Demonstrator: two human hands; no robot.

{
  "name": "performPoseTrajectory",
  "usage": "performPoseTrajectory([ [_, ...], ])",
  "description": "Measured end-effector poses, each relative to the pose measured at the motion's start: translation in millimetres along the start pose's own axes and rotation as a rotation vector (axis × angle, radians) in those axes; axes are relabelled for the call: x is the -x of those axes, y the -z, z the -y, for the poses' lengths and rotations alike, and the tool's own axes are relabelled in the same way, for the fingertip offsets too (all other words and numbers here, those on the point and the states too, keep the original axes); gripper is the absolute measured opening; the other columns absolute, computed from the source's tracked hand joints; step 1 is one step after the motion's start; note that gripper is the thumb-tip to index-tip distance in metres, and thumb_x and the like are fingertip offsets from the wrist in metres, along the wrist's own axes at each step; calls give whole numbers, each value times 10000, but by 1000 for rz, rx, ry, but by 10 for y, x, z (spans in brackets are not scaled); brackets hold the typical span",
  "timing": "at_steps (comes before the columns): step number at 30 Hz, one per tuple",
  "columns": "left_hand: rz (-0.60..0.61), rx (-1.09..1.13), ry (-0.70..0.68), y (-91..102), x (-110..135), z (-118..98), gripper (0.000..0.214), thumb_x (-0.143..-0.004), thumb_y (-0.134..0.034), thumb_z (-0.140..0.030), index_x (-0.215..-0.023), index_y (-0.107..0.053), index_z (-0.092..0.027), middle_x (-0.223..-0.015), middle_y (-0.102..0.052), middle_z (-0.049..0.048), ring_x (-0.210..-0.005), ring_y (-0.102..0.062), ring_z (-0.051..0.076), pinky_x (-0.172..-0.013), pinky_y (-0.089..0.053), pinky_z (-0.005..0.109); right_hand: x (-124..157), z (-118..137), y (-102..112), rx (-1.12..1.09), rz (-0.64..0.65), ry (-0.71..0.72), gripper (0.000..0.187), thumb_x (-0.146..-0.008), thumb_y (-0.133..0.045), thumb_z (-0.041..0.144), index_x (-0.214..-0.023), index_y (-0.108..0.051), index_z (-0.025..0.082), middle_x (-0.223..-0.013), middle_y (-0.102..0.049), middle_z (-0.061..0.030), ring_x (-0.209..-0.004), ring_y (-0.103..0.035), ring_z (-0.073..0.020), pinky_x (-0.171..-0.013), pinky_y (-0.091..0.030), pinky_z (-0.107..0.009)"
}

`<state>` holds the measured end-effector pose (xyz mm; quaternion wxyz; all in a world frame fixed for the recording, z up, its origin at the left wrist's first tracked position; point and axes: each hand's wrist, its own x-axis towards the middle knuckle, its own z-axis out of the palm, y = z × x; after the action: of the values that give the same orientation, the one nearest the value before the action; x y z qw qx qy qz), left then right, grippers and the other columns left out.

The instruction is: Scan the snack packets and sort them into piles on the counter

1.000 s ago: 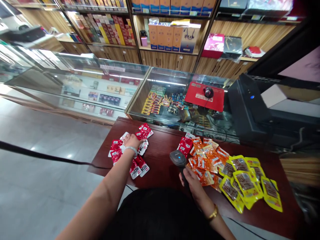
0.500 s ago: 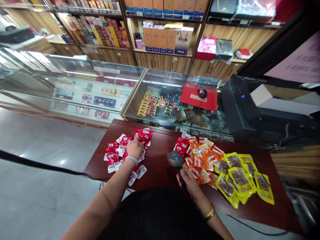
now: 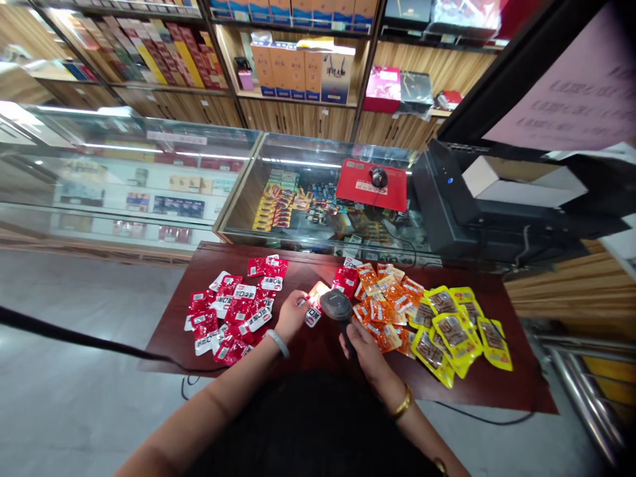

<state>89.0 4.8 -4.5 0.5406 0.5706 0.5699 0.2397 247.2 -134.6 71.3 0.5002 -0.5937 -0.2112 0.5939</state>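
Note:
My left hand (image 3: 292, 314) pinches a small red-and-white snack packet (image 3: 313, 315) over the middle of the brown table. My right hand (image 3: 366, 348) is wrapped round the handle of a black barcode scanner (image 3: 336, 305). The scanner's head is right beside the packet, and its bright light falls on the packet's upper part. To the left lies a loose pile of red-and-white packets (image 3: 242, 305). Right of the scanner are a few more red packets (image 3: 344, 281), then a heap of orange packets (image 3: 392, 295) and a heap of yellow packets (image 3: 452, 331).
The brown table (image 3: 169, 318) stands against a glass display counter (image 3: 238, 192). On the counter are a red mat (image 3: 355, 189) with a black mouse (image 3: 378, 177) and a dark machine (image 3: 447, 212) bearing an open white box (image 3: 521, 182). A black cable (image 3: 99, 341) crosses at the left.
My left hand has left the red pile and moved right with a packet to the scanner. The scanner's light now shines on the packet. The whole view has shifted somewhat.

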Motion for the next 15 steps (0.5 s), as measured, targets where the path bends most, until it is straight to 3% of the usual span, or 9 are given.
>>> performPoseTrajectory([
  [2,3,28,30,-74,29,0,147,-739,-594,-306,-821,-563,-188,-735,-636,-11,-679,-610,131,-653,-483,246,34,-28,27,-18,-10,-18,455,-771,-593,666,-852,-552,220,-580,-506,53,-472,-419,-111,-469,-335,-237],
  [4,93,83,60,-167,60,-6,183,-758,-597,-330,-861,-579,-181,-740,-654,3,-677,-625,139,-651,-494,256,61,-57,49,-31,-4,-31,457,-768,-600,663,-870,-563,219,-586,-511,51,-475,-423,-110,-467,-335,-233],
  [6,214,99,36,-220,57,-18,214,-767,-608,-321,-921,-601,-173,-823,-689,37,-753,-653,155,-707,-507,271,74,-84,63,-33,7,-42,479,-756,-606,671,-911,-573,220,-582,-508,55,-463,-419,-107,-457,-331,-229],
  [8,235,7,-27,-158,-11,-34,251,-770,-623,-302,-988,-615,-176,-968,-700,71,-886,-659,171,-812,-499,287,73,-109,68,-20,10,-48,493,-745,-612,677,-924,-575,219,-572,-504,58,-447,-412,-107,-445,-327,-230],
  [11,24,-361,-42,177,-219,-72,331,-792,-619,-356,-1072,-607,-179,-1096,-669,114,-1027,-620,219,-931,-445,344,64,-143,63,7,11,-42,466,-755,-607,670,-857,-573,217,-578,-516,48,-442,-414,-110,-441,-327,-237],
  [13,-211,-678,51,463,-376,-103,458,-784,-612,-441,-1132,-583,-144,-1161,-623,177,-1134,-553,304,-980,-390,426,63,-167,56,1,18,-46,447,-765,-607,657,-835,-577,216,-589,-524,42,-450,-419,-110,-446,-328,-239],
  [15,-343,-868,141,691,-510,-129,576,-783,-571,-534,-1166,-555,-104,-1225,-567,223,-1202,-481,362,-996,-350,465,65,-191,50,-22,22,-55,433,-773,-612,641,-878,-594,221,-596,-526,43,-462,-424,-112,-448,-327,-236],
])
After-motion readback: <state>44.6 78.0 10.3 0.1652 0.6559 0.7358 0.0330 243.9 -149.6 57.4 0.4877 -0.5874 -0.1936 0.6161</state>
